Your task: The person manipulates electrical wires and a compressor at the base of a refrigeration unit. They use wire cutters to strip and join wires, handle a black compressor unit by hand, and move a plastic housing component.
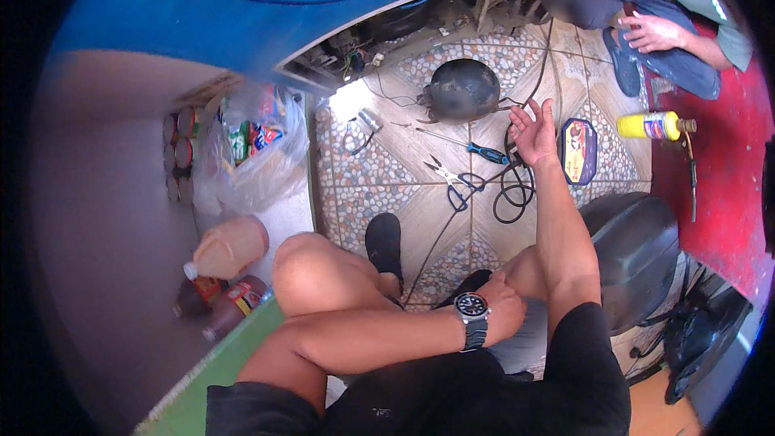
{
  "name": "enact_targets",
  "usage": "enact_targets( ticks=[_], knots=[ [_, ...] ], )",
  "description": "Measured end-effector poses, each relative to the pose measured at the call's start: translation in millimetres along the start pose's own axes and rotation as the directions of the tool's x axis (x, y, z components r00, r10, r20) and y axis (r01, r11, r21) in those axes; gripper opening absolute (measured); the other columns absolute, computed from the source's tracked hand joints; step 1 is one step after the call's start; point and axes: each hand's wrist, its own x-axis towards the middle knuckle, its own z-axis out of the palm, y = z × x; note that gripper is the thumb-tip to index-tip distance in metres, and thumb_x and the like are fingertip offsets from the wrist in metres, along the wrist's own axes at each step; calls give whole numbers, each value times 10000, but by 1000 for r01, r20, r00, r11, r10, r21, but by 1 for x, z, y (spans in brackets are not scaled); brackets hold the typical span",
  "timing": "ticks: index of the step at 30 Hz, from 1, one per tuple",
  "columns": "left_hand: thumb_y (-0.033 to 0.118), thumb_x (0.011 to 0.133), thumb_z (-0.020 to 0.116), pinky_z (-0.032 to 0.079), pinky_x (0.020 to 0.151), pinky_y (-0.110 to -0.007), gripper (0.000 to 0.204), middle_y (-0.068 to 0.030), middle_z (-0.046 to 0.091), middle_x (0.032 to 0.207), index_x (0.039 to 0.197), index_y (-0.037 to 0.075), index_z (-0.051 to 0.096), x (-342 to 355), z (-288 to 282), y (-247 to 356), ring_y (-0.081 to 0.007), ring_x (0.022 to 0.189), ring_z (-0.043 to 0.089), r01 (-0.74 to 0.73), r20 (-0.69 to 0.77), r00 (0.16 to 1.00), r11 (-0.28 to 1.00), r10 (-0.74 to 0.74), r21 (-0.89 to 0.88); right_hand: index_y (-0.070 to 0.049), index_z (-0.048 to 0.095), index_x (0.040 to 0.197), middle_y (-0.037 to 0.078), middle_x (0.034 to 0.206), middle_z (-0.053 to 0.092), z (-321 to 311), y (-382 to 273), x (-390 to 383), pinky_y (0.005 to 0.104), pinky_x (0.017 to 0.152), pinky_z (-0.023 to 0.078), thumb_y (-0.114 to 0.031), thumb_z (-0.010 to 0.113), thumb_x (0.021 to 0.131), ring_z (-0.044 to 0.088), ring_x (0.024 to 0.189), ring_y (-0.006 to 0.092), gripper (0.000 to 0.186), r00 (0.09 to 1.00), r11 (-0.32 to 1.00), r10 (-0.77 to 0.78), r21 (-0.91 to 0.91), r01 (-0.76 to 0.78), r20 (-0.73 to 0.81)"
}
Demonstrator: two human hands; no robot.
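My right hand [534, 131] is raised over the tiled floor, palm up and fingers spread, with nothing in it. Below it lies a looped black cable [514, 208]. My left hand [504, 308], with a watch [472, 307] on its wrist, rests across my right leg near the knee; its fingers are mostly hidden. A black, rounded compressor [464, 90] stands on the floor in front. Nearer lie a screwdriver [487, 153] with a blue-and-black handle and scissors [454, 182] with their blades apart. Right of my right hand is a purple-rimmed oval tub [578, 152].
A blue appliance [234, 8] with an exposed lower compartment stands ahead. A yellow gas torch canister [650, 126] lies right, near another person's hand [652, 32]. A small metal cylinder [370, 119], a plastic bag [254, 145], bottles [230, 246] and a large black rounded object [630, 258] flank me.
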Motion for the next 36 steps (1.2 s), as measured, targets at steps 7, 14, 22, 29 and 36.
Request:
enact_targets(
  ticks=[7, 14, 22, 29, 36],
  knots=[
    [186, 885, 549, 420, 781, -394, 195, -68, 686, 863, 941, 63, 689, -3, -5, 28, -234, 920, 629, 121, -107, 988, 990, -113, 68, -134, 537, 1359, 65, 1141, 597, 3, 4, 9, 346, 817, 437, -515, 580, 969, 562, 971, 173, 548, 999, 996, 45, -82, -47, -24],
    [179, 875, 536, 455, 822, -395, 219, -102, 685, 969, 966, 48, 687, -2, 7, 36, -250, 1002, 616, 219, -193, 956, 975, -221, -36, -141, 596, 1270, 9, 1009, 635, -12, 26, 32, 322, 784, 465, -406, 551, 1009, 584, 923, 136, 375, 995, 996, -90, -3, 90, 32],
    [174, 866, 553, 471, 836, -386, 174, -81, 672, 943, 956, 78, 666, -61, -61, 44, -243, 964, 631, 437, -290, 865, 899, -410, 34, -139, 575, 1280, -4, 976, 580, -8, 48, 35, 344, 802, 420, -450, 505, 1012, 535, 955, 133, 416, 984, 981, -177, -73, 177, 10],
    [207, 887, 598, 496, 805, -437, 240, -131, 664, 937, 1062, 47, 639, -187, -132, 21, -337, 922, 638, 703, -483, 643, 709, -595, 62, -142, 543, 1300, 14, 1005, 574, -4, 32, 30, 335, 782, 421, -482, 472, 1020, 536, 937, 139, 446, 973, 958, -230, -174, 226, 2],
    [269, 992, 543, 503, 822, -440, 268, -170, 690, 989, 1078, 33, 640, -242, -69, -127, -358, 924, 642, 676, -228, 591, 629, -774, -384, -199, 462, 1365, 37, 1000, 617, 9, 27, 13, 360, 796, 423, -635, 539, 941, 562, 915, 167, 613, 999, 998, -10, 60, 7, 47]
  ],
)
